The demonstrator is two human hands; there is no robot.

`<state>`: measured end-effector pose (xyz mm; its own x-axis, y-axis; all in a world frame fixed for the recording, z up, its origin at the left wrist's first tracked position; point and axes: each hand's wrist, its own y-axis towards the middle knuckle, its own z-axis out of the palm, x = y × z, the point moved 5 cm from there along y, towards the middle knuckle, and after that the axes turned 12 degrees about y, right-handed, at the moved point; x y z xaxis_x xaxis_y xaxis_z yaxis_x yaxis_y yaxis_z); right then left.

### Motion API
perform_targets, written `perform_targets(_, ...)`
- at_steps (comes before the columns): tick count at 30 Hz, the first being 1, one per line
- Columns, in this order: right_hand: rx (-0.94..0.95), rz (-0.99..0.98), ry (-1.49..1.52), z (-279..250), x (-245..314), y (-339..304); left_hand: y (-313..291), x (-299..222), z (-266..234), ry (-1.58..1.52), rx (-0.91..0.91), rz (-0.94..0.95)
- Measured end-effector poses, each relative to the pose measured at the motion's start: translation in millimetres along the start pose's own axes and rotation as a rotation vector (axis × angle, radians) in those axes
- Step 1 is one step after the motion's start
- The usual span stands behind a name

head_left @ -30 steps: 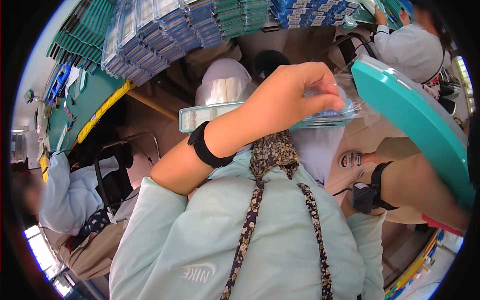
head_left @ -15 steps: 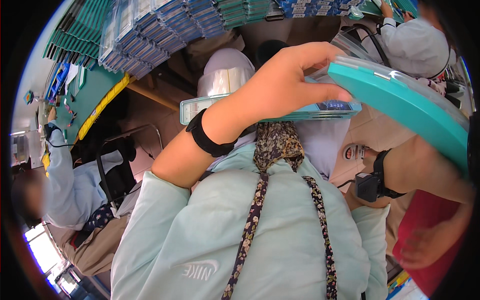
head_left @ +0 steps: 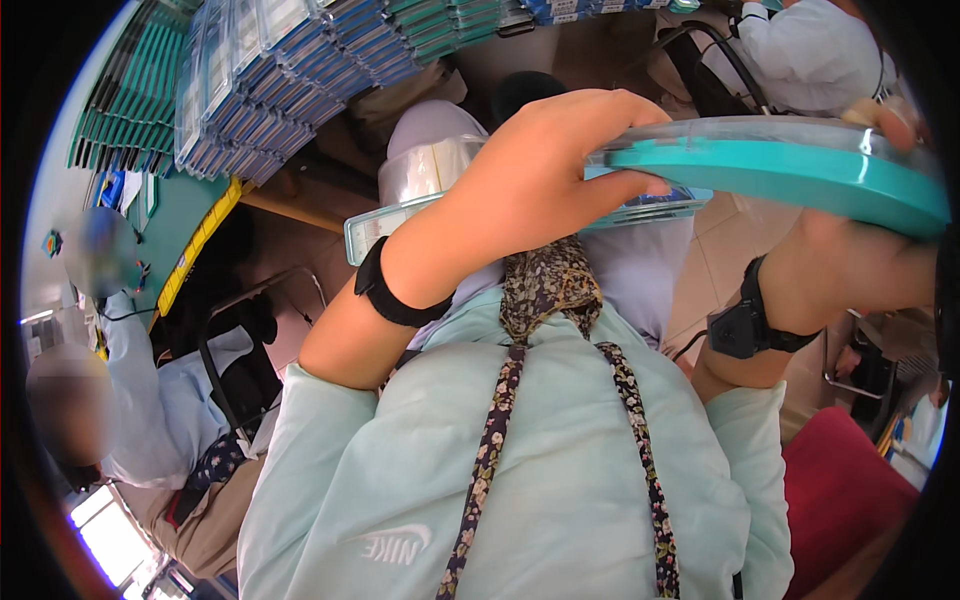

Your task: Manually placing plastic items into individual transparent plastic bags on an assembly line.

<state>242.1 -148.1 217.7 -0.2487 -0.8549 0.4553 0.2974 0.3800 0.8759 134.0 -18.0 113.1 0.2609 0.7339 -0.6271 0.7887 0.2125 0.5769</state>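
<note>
My left hand grips the left end of a long teal plastic case with a clear lid, thumb below and fingers over the top. At the right, my right hand holds the other end from beneath, and its fingertips show blurred above the lid. The case is held up in front of me, nearly level. Behind my left wrist, flat clear-and-teal cases lie across my lap, partly hidden by my forearm. A roll-like clear plastic piece is beside them.
Tall stacks of blue and clear cases and teal cases stand at the far left. A green table has a yellow edge strip. Co-workers sit at the left and far right. Something red is at the lower right.
The right end of the teal case has swung up, from a steep slant to nearly level, with my right hand rising along. Another person's hand at the lower right has left the view.
</note>
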Motion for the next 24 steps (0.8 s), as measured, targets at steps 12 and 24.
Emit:
perform_targets(12, 0.199, -0.009, -0.126, 22, -50, -29, 15, -29, -34, -0.03, -0.094, 0.158)
perform_targets(24, -0.306, -0.253, -1.091, 30, 23, -26, 1, -25, -51, 0.257, 0.127, 0.02)
